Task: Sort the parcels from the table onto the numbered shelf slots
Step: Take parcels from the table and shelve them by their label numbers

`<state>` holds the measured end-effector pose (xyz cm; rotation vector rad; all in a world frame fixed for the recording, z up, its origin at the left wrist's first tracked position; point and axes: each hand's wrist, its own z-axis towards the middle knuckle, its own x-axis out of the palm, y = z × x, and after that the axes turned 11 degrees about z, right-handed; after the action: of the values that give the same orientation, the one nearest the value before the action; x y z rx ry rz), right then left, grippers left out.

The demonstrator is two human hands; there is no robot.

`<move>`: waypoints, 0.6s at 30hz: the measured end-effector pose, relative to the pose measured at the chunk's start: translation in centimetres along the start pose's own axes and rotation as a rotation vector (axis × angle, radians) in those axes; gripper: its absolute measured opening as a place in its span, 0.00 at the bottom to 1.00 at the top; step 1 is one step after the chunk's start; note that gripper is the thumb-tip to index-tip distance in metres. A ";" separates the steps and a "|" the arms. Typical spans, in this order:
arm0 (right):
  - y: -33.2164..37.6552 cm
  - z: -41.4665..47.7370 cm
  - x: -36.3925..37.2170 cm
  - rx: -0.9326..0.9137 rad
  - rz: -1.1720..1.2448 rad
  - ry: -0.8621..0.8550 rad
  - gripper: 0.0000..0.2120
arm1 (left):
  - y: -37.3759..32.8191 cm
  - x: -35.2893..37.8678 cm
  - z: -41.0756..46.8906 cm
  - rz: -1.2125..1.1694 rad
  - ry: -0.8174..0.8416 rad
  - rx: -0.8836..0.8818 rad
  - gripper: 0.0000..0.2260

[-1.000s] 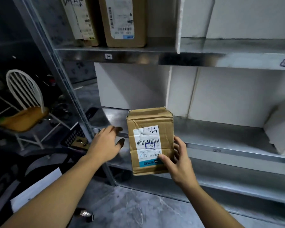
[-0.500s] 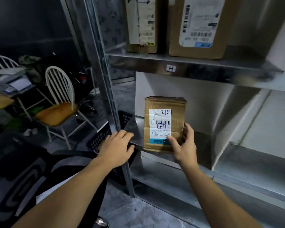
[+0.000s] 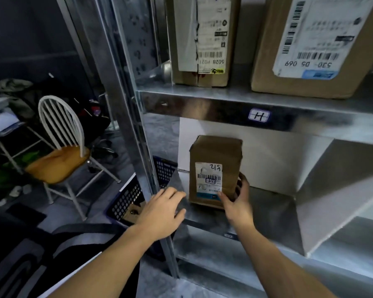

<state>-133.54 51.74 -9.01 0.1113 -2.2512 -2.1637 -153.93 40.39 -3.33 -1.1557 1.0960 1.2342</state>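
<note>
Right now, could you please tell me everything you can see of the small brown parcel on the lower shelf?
The small brown parcel is a creased cardboard box standing upright on the metal shelf, near its left end. A white label with a barcode, handwriting and a blue strip covers its lower front. The right hand grips its lower right side, thumb on the front.

Grips the brown parcel [image 3: 215, 153] at centre with the right hand [image 3: 235, 204], thumb on the label, fingers round its right edge. Stands upright on the steel shelf [image 3: 267, 214]. Spreads the left hand [image 3: 162, 214] open at the shelf's front left corner. Above the "H" tag [image 3: 258, 115], at top: narrow box [image 3: 211, 78], wide box [image 3: 265, 61]. At left, white chair [image 3: 60, 134]; lower centre-left, dark basket [image 3: 125, 201].
</note>
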 end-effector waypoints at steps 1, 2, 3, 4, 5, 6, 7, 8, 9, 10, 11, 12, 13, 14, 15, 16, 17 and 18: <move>-0.2 -0.1 0.2 0.016 -0.023 -0.008 0.38 | 0.3 0.0 0.1 -0.017 0.001 0.017 0.21; -0.4 -0.3 0.5 0.031 -0.046 -0.020 0.38 | 0.5 0.0 0.2 -0.034 0.010 0.036 0.21; -0.6 -0.5 0.7 0.041 -0.061 -0.035 0.37 | 0.7 -0.1 0.3 -0.052 0.022 0.058 0.21; -0.8 -0.7 1.1 0.046 -0.068 -0.047 0.37 | 0.9 -0.1 0.3 -0.069 0.036 0.083 0.22; -0.9 -0.9 1.4 0.050 -0.074 -0.058 0.37 | 1.1 -0.2 0.3 -0.082 0.044 0.108 0.22; -1.0 -1.0 1.7 0.053 -0.083 -0.070 0.37 | 1.4 -0.3 0.3 -0.095 0.045 0.127 0.22; -1.1 -1.0 2.0 0.056 -0.093 -0.082 0.36 | 1.7 -0.3 0.3 -0.107 0.042 0.137 0.22; -1.1 -1.0 2.3 0.060 -0.101 -0.089 0.36 | 2.0 -0.3 0.1 -0.119 0.039 0.136 0.22; -1.1 -1.0 2.4 0.066 -0.110 -0.093 0.36 | 2.2 -0.3 0.0 -0.130 0.035 0.134 0.22; -1.0 -0.9 2.5 0.072 -0.120 -0.095 0.35 | 2.4 -0.3 -0.2 -0.139 0.034 0.134 0.21; -0.8 -1.0 2.6 0.077 -0.129 -0.096 0.36 | 2.6 -0.3 -0.3 -0.146 0.038 0.138 0.21; -0.6 -1.0 2.5 0.078 -0.136 -0.097 0.36 | 2.7 -0.4 -0.5 -0.155 0.046 0.142 0.21; -0.4 -1.1 2.4 0.078 -0.145 -0.096 0.37 | 2.8 -0.4 -0.6 -0.165 0.056 0.142 0.21; -0.3 -1.2 2.2 0.082 -0.160 -0.096 0.37 | 2.9 -0.4 -0.8 -0.173 0.065 0.143 0.21; 0.0 -1.6 2.0 0.090 -0.181 -0.098 0.37 | 3.0 -0.6 -0.9 -0.177 0.071 0.147 0.21; 0.2 -2.1 1.7 0.095 -0.207 -0.100 0.37 | 3.0 -0.7 -1.0 -0.177 0.075 0.156 0.21; 0.4 -2.7 1.5 0.093 -0.239 -0.098 0.38 | 3.0 -0.8 -1.0 -0.175 0.077 0.165 0.21; 0.6 -3.4 1.2 0.087 -0.276 -0.095 0.38 | 3.0 -0.9 -1.0 -0.171 0.079 0.171 0.21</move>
<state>-134.55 48.35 -8.30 0.3476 -2.5174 -2.2393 -156.94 39.27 -2.62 -1.1492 1.1141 0.9507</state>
